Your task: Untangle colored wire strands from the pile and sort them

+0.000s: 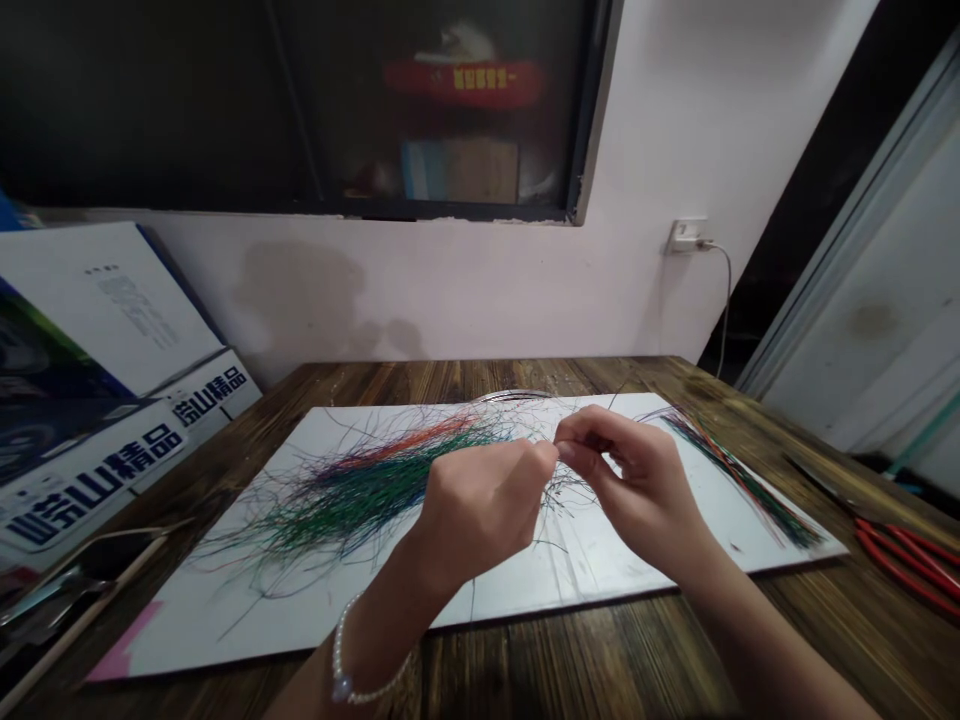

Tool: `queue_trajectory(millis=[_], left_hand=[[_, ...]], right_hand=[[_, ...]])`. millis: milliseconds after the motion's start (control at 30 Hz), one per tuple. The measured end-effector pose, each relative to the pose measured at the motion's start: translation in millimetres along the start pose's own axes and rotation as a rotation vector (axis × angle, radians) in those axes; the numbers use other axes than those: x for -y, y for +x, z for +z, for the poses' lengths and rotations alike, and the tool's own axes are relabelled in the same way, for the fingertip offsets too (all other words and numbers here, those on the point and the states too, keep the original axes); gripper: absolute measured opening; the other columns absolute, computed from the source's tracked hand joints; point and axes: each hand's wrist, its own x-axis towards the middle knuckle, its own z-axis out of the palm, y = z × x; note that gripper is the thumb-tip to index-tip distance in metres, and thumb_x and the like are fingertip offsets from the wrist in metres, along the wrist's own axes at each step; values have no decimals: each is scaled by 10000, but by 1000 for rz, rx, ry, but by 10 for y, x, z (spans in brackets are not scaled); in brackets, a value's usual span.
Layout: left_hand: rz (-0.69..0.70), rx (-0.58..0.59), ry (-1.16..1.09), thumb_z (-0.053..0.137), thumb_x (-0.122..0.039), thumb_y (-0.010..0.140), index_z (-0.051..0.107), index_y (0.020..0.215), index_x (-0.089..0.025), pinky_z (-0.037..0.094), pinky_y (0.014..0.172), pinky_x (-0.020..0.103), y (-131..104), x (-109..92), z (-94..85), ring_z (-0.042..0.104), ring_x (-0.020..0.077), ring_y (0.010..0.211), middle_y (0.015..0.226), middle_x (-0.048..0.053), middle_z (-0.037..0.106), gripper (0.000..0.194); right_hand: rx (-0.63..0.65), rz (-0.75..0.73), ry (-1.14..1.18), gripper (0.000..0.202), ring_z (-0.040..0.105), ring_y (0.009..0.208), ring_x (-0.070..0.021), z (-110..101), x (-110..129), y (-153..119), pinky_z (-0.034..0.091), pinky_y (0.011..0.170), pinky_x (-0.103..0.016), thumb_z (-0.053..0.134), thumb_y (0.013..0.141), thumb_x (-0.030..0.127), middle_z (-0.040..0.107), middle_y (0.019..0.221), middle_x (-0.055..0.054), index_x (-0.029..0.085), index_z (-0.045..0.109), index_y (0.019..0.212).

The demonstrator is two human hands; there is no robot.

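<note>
My left hand [484, 500], with a beaded bracelet [341, 640] on its wrist, is closed in a fist over the white board [600, 545]. Its fingertips meet those of my right hand [637, 480], which is pinched shut. A thin dark wire [615, 393] sticks up behind the right fingers, and another fine strand shows under the left hand; the pinch point itself is mostly hidden. Left of my hands, a loose pile of green, blue and orange wires [360, 490] spreads over the board. A neater bundle of wires [739, 475] lies along its right side.
Red-handled scissors [900, 550] lie on the wooden table [540, 660] at the right. Printed cardboard boxes [112, 430] stand at the left, beside a metal tool [52, 605]. Behind are a wall, a dark window [300, 100] and a socket [686, 237] with a plugged-in cable.
</note>
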Motion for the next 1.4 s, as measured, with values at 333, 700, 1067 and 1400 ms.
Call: queue_trajectory(millis=[333,700,1067,1400], left_hand=[[157,79,8,463,-55,861,575,935,-154,358,441,220,21,29,-68,529,84,492,590,-30,624,167],[-815,381,-1021,486,-238,912,482,1024,-208,363,473,200,160,38,-203,484,79,529,717,-6,671,116],[-975,613,-1247,568,-233,841,649,745,-171,296,446,198,206,151,-273,350,71,499,531,-52,401,140],[-906,553,-1223,568,-168,828,639,760,-166,300,384,177,207,112,-249,369,67,482,550,-46,448,98]], right_hand=[[131,101,233,157,417,483,-50,-23,-27,-12,351,408,-187,447,824,49,440,673,57,195,477,777],[-74,-452,-308,208,462,593,-95,-38,-93,-10,379,528,-235,422,819,-19,493,672,1,164,520,839],[-153,-809,-425,220,466,531,-117,33,-163,-33,394,471,-272,464,814,7,557,680,-31,176,571,906],[-152,-810,-390,287,488,529,-135,48,-195,-45,382,450,-279,446,779,-14,563,669,-36,188,571,938]])
